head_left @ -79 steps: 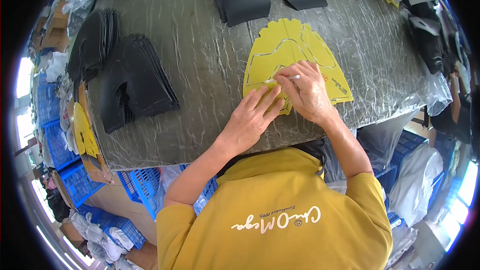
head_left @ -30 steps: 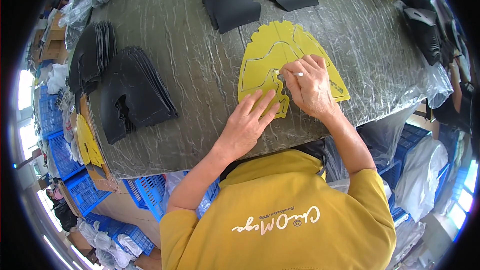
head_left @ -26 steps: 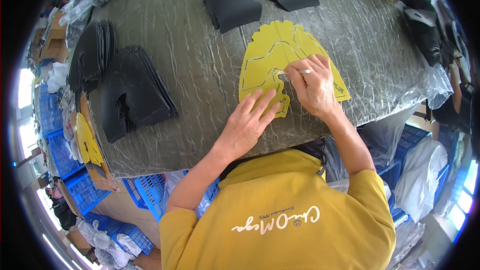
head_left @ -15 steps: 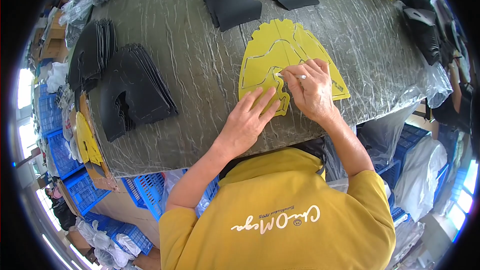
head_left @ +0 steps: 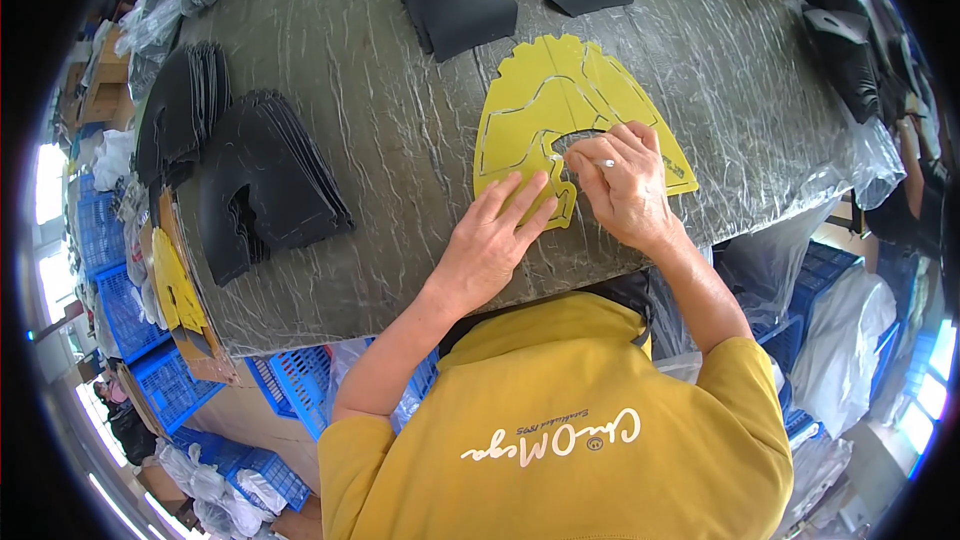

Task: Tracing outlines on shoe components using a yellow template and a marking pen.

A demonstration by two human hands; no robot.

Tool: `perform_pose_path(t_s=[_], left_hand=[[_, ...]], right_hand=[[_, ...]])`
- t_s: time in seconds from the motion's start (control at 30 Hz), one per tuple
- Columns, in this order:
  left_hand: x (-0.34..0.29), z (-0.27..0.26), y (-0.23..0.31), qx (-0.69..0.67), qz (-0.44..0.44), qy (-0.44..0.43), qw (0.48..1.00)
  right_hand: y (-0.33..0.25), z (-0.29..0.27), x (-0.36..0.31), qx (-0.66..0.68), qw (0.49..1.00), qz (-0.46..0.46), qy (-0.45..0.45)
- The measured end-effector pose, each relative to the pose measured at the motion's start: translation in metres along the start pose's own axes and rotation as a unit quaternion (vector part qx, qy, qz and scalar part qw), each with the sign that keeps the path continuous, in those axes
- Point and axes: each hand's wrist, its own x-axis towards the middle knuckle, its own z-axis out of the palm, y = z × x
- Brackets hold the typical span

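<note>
Since the earliest frame, the right hand (head_left: 630,190) has shifted rightward across the yellow template (head_left: 553,110), uncovering the curved edge of its notch. Its thumb and fingers are clamped on a white pen (head_left: 605,162), whose forward end points at the notch's left edge; whether it touches is too small to tell. Flat on the template's lower left part rests the left hand (head_left: 497,240), its fingers slightly apart. Dark handwritten marks sit at the template's lower right corner, too small to read. Beyond the template lie black sheets (head_left: 480,2) with a ragged cutout, and well to its left, two stacks of black pieces (head_left: 265,175). All lie on a film-covered table (head_left: 400,120). Nearer the person than the template, the mustard shirt (head_left: 620,505) bears large pale script and a small dark line, both upside down.
</note>
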Motion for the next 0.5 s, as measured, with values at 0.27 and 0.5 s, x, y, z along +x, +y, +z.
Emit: perform_pose_path(t_s=[0.27, 0.5], left_hand=[[0.0026, -0.0021, 0.0022, -0.014, -0.01, 0.024, 1.0], [0.0021, 0.0002, 0.0017, -0.016, -0.01, 0.03, 0.999]], right_hand=[[0.0029, -0.0002, -0.0056, -0.001, 1.0, 0.006, 0.021], [-0.0014, -0.0033, -0.0101, -0.02, 1.0, 0.001, 0.016]])
